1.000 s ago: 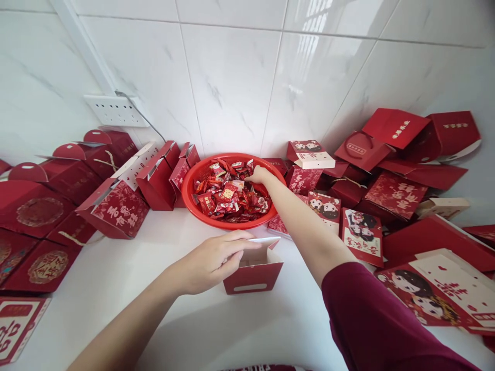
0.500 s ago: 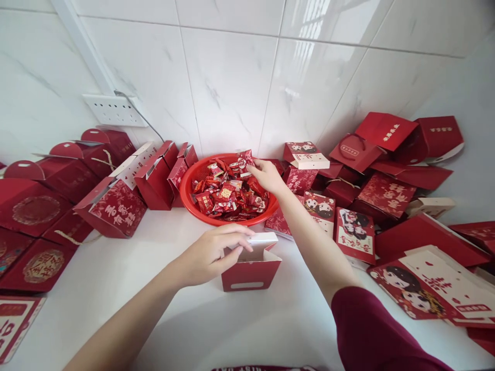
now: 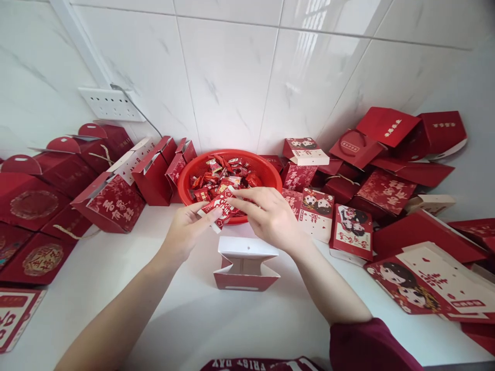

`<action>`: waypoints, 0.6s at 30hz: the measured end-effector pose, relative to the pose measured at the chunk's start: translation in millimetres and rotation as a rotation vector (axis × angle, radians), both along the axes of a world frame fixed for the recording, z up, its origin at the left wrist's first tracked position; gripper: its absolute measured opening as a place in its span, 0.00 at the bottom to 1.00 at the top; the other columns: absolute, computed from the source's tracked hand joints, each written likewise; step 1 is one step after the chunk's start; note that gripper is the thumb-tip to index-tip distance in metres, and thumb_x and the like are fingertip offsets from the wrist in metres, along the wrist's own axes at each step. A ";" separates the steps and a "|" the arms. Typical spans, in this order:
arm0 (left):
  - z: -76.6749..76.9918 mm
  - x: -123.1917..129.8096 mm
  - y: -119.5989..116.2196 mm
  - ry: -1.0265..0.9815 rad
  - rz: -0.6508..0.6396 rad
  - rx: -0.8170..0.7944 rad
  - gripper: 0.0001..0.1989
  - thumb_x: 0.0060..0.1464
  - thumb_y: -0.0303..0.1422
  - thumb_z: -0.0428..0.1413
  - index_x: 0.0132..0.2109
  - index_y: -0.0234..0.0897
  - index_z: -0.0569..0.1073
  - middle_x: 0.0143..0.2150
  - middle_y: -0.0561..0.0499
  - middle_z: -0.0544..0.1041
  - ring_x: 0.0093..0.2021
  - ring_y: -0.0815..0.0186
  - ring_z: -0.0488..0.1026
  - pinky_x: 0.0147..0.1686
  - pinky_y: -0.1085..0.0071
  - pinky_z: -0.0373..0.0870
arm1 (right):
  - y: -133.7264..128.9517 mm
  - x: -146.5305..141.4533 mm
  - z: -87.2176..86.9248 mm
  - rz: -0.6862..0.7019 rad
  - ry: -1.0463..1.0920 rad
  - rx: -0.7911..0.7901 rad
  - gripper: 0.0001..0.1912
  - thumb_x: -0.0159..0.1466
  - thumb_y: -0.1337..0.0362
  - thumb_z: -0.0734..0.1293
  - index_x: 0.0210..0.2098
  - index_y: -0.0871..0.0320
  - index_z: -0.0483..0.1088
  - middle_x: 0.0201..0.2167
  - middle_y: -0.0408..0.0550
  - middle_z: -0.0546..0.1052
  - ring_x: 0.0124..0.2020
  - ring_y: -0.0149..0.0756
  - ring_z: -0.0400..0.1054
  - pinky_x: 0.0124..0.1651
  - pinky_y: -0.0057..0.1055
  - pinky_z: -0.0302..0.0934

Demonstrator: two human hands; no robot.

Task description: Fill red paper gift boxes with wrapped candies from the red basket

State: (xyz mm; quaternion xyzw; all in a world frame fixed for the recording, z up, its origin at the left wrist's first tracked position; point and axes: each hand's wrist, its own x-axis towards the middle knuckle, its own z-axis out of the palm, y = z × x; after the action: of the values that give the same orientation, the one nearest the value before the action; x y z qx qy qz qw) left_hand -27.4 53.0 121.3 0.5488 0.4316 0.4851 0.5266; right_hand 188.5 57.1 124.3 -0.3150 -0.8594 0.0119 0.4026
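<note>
Over the front of the red basket (image 3: 276, 183), my left hand (image 3: 183, 226) pinches a red-and-white wrapped candy (image 3: 223, 206) between thumb and fingers. My right hand (image 3: 270, 216) is curled at the other side of that candy, its fingertips on the wrapper and its thumb hidden. Below both hands stands a small red carton (image 3: 247, 282) with its top open toward me and a white flap raised at the back. Neither hand touches the carton. Many wrapped candies (image 3: 204, 180) fill the basket behind the hands.
Folded red gift boxes (image 3: 119, 203) stand in rows on the left. More boxes (image 3: 386, 193) are piled on the right, with flat printed cartons (image 3: 410, 288) nearer me. A tiled wall (image 3: 228, 82) with a power socket (image 3: 112, 104) closes off the back.
My left hand has let go of the carton and moved up to the candy. My right hand has come back from the basket toward me, bringing a candy to the left hand.
</note>
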 end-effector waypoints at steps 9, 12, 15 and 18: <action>-2.8 4.7 -2.4 0.156 -0.026 0.098 0.16 0.55 0.41 0.64 0.45 0.36 0.76 0.41 0.48 0.82 0.38 0.62 0.78 0.38 0.70 0.74 | -0.9 -6.9 -3.8 0.164 0.398 -0.747 0.16 0.63 0.57 0.70 0.47 0.56 0.69 0.44 0.48 0.77 0.44 0.38 0.74 0.46 0.36 0.71; -0.1 4.1 -5.5 0.346 -0.029 0.098 0.16 0.54 0.41 0.64 0.45 0.39 0.72 0.42 0.50 0.81 0.38 0.62 0.78 0.36 0.69 0.75 | 11.5 -0.6 -7.9 0.112 0.375 -0.859 0.10 0.61 0.58 0.70 0.35 0.58 0.69 0.30 0.42 0.75 0.28 0.32 0.72 0.31 0.29 0.69; 6.4 -1.2 -6.9 0.560 -0.022 0.190 0.12 0.57 0.41 0.61 0.41 0.40 0.71 0.44 0.50 0.79 0.46 0.60 0.77 0.45 0.65 0.73 | 32.2 8.1 -17.5 0.013 0.497 -0.976 0.11 0.61 0.59 0.68 0.39 0.58 0.67 0.24 0.40 0.74 0.18 0.29 0.68 0.20 0.26 0.64; 16.6 -7.0 -10.6 0.624 -0.223 0.294 0.09 0.59 0.39 0.59 0.43 0.41 0.72 0.52 0.49 0.76 0.54 0.58 0.72 0.54 0.62 0.69 | 53.5 11.8 -35.3 -0.153 0.765 -0.877 0.27 0.62 0.58 0.67 0.58 0.57 0.59 0.41 0.53 0.79 0.31 0.37 0.77 0.32 0.33 0.74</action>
State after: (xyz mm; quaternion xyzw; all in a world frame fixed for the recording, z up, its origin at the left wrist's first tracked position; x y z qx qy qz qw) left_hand -34.3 42.4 137.9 0.7840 0.4347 0.2905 0.3346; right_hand 200.2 110.6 89.0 -0.4867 -0.5426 0.4502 0.5158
